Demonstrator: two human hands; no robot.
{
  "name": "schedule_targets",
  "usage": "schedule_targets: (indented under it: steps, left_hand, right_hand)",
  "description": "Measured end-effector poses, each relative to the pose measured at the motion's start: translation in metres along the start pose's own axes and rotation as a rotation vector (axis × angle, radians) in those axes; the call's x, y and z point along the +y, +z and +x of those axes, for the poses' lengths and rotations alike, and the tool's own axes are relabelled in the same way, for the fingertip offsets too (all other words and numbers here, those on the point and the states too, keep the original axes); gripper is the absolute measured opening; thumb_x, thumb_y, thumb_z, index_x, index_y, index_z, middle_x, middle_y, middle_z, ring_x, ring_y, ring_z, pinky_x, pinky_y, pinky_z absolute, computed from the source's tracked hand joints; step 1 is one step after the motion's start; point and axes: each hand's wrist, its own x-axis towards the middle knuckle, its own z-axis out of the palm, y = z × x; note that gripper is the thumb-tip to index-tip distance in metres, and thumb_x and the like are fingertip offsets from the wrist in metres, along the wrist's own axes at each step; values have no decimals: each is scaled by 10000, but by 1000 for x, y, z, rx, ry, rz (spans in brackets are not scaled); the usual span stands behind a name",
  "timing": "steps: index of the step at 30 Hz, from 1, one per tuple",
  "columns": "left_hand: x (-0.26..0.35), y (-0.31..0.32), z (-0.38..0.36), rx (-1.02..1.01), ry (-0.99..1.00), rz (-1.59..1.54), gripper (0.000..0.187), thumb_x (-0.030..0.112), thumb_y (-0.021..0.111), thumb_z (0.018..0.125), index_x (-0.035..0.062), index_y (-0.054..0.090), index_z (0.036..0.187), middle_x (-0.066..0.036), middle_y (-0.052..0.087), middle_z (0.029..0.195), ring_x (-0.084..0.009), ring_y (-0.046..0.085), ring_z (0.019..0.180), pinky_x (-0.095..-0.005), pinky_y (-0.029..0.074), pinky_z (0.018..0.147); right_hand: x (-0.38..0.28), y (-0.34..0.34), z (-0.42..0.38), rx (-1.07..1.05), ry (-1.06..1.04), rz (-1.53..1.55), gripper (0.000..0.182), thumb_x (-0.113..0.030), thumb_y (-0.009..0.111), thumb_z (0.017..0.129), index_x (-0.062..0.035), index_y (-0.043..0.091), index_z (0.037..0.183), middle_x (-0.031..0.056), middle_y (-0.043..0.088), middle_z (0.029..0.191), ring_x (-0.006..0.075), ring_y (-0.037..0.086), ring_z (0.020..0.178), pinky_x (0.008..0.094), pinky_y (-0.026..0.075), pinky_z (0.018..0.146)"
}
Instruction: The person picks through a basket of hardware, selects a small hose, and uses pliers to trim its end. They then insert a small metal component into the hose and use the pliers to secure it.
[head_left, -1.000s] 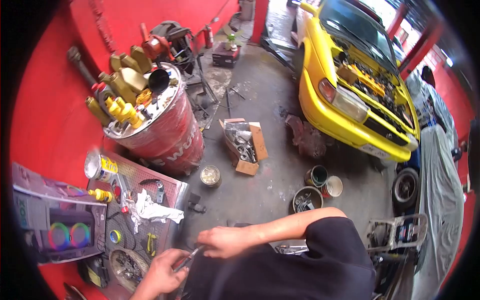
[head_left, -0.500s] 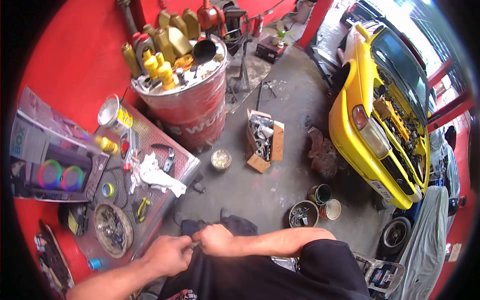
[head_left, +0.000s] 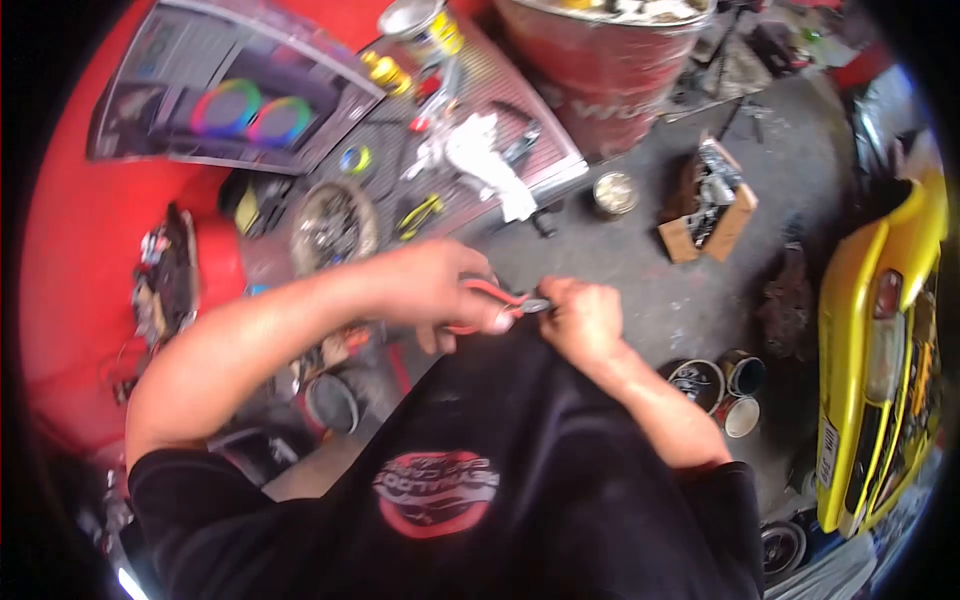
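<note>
My left hand (head_left: 435, 285) is closed around a pair of red-handled pliers (head_left: 534, 305), the handles lying across the fingers and thumb. The metal jaws point right and meet the fingertips of my right hand (head_left: 585, 320). That hand is closed in a pinch at the jaws, and whatever is between its fingers is hidden. Both hands are held in front of the black shirt (head_left: 600, 480). Beyond them, on the metal bench (head_left: 535, 175), lie a white cloth (head_left: 485, 160), yellow-handled pliers (head_left: 420, 216) and a round tray of small metal parts (head_left: 335, 225).
A red drum (head_left: 610, 80) stands behind the bench. On the floor are an open cardboard box (head_left: 735, 220) of parts, a small tin (head_left: 614, 194) and several tubs (head_left: 740, 415). A yellow car (head_left: 850, 300) is at right, and a large printed box (head_left: 240, 100) at upper left.
My view has tilted down and swung left, so the hands appear higher and nearer the middle. The red-handled pliers now show in my left hand; both hands remain close together.
</note>
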Motion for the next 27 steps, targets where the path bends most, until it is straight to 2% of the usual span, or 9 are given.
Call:
schedule_targets:
  steps: [2, 4, 9, 12, 16, 17, 20, 25, 27]
  left_hand:
    - [-17, 6, 7, -76, -183, -379, 514, 411, 645, 943, -49, 588, 1164, -207, 659, 942, -289, 709, 748, -420, 599, 597]
    - [-29, 14, 8, -142, -140, -530, 507, 430, 655, 935, -28, 598, 1147, -169, 663, 916, -212, 669, 669, -351, 531, 509]
    - [-45, 15, 10, -185, -208, -568, 430, 364, 664, 938, -7, 624, 1151, -116, 664, 867, -127, 566, 582, -258, 399, 462]
    - [-49, 33, 17, -80, -219, -500, 329, 314, 658, 936, 14, 653, 1071, -68, 644, 789, -106, 548, 593, -261, 401, 487]
    - [-51, 50, 35, 180, -38, 12, 263, 293, 664, 907, 30, 666, 914, -66, 633, 691, -154, 549, 597, -333, 461, 574]
    - [-52, 55, 36, 301, 68, 211, 218, 246, 654, 878, 29, 671, 884, -117, 646, 675, -233, 604, 624, -413, 499, 643]
    - [-46, 62, 31, 422, 76, 550, 177, 210, 628, 862, 51, 670, 925, -149, 665, 750, -288, 663, 710, -468, 518, 676]
    - [-67, 68, 60, 816, 453, 1333, 281, 232, 681, 757, 101, 637, 1002, -42, 577, 752, -249, 600, 693, -398, 517, 581]
    - [-67, 52, 59, 807, 596, 1147, 326, 220, 700, 754, 82, 638, 1043, -44, 576, 755, -242, 608, 729, -383, 514, 567]
  right_hand:
    - [-3, -3, 3, 60, -113, -79, 194, -99, 707, 650, -132, 611, 815, 69, 644, 750, 300, 667, 709, 449, 530, 602]
    - [-3, -9, 6, 88, -136, -86, 178, -99, 708, 657, -135, 593, 789, 61, 631, 744, 280, 665, 705, 428, 530, 590]
    - [-14, 5, 2, 95, -207, -178, 228, -113, 755, 613, -134, 600, 778, 49, 614, 734, 274, 658, 702, 428, 524, 582]
    - [-12, 14, 2, 47, -132, 51, 205, -60, 718, 615, -99, 585, 766, 78, 599, 719, 317, 635, 703, 442, 493, 585]
    - [-3, 29, -7, -85, -24, 176, 164, -51, 706, 651, -78, 611, 782, 125, 640, 733, 362, 645, 717, 462, 508, 619]
    - [-2, 32, -5, -123, -7, 178, 152, -57, 701, 669, -81, 636, 804, 131, 660, 749, 362, 659, 727, 466, 525, 636]
    - [-2, 35, -1, -218, 80, 248, 105, -78, 701, 727, -89, 699, 832, 159, 683, 765, 381, 673, 762, 475, 541, 676]
    - [14, 38, 6, -396, 253, 463, 44, -88, 680, 783, -59, 693, 813, 190, 663, 732, 396, 656, 726, 442, 520, 653]
    - [10, 35, 6, -386, 299, 538, 48, -81, 670, 785, -38, 659, 803, 183, 643, 698, 388, 640, 686, 436, 504, 635]
